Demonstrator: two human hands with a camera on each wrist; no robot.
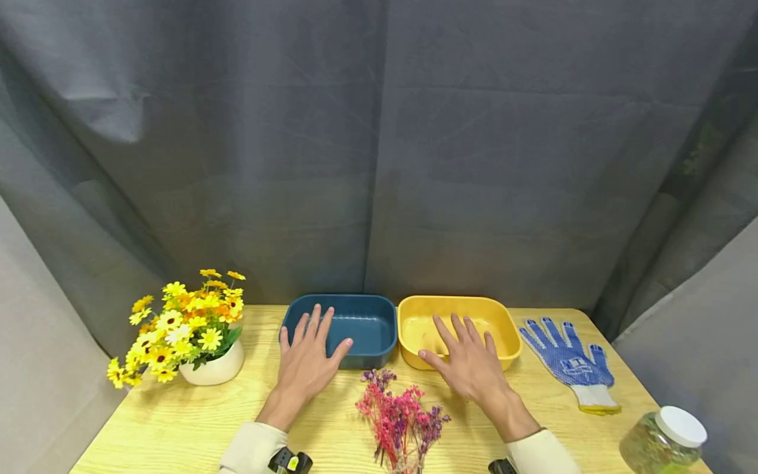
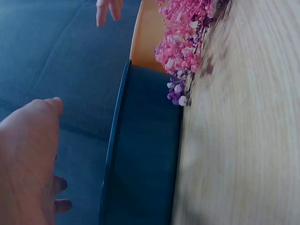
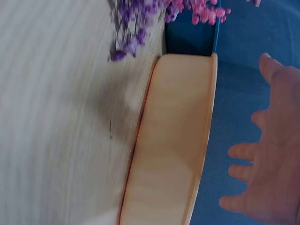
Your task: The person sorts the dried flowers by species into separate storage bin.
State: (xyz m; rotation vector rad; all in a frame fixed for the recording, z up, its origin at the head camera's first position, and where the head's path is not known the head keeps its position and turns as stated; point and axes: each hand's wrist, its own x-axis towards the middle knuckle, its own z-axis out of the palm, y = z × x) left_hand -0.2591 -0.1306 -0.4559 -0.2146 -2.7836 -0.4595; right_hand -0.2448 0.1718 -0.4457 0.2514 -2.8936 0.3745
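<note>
With fingers spread, my left hand [image 1: 306,365] hovers at the near side of a dark blue bin [image 1: 367,329]. My right hand [image 1: 470,365] is spread likewise by a yellow bin [image 1: 497,322]. Both wrist views show the hands above the rims, apart from the bins and holding nothing. Between my forearms lies a bunch of dried flowers [image 1: 399,415], pink and purple, its lower stems cut off by the frame edge. In the left wrist view the pink blossoms [image 2: 180,51] stand in front of the bins' walls.
Yellow artificial flowers in a white pot [image 1: 214,367] stand at the left. At the right lie a blue and white work glove [image 1: 571,362] and, nearer, a clear jar [image 1: 657,444] with a white lid. A grey curtain [image 1: 379,164] hangs behind the wooden table [image 1: 172,428].
</note>
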